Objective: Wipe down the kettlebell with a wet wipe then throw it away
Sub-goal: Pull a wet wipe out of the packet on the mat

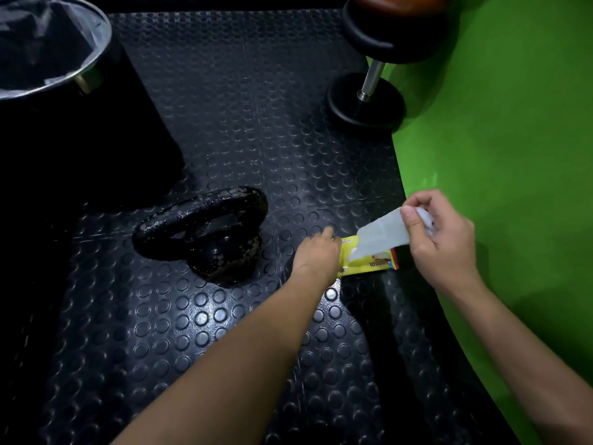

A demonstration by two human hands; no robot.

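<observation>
Right hand (441,239) pinching wet wipe (382,236), left hand (317,255) pressing yellow pack (369,263), kettlebell (208,232) beside

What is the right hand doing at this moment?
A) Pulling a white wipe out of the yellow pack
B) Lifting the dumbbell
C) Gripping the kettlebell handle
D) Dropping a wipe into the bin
A: the right hand pinches a white wipe whose lower end still sits in the yellow pack, which the left hand holds down on the floor beside the kettlebell.
</observation>
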